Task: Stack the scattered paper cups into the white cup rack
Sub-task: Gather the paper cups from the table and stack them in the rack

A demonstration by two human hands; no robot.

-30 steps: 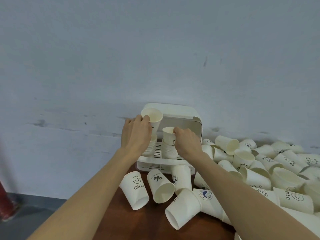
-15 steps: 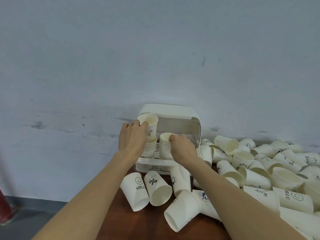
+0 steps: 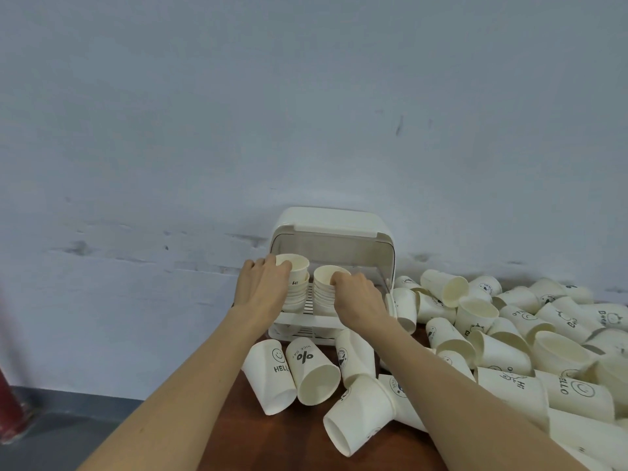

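- Now, white cup rack [image 3: 339,229] stands at the far edge of the brown table [image 3: 272,436], against the pale blue wall [image 3: 306,96]; lid raised, front open.
- Two stacks of paper cups stand upright inside the rack, side by side: left stack [image 3: 299,287], right stack [image 3: 324,287].
- Left hand [image 3: 263,288] grips the top cup of the left stack, fingers curled over its near rim and side.
- Right hand [image 3: 358,299] holds the top cup of the right stack, fingertips hooked over the rim into the mouth.
- Both top cups sit nested in their stacks, mouths up.
- Loose cups lie on their sides just in front of the rack: a "HELLO" smiley cup [image 3: 268,379], a "%" cup [image 3: 311,373] touching it, and a larger-looking cup [image 3: 360,414] with its mouth toward the camera.
- Heap of scattered cups [image 3: 509,334] covers the table to the right of the rack, piled over one another, most tipped over.
- Red object [image 3: 10,409], blurred, at the lower left on the grey floor; cannot tell what it is.
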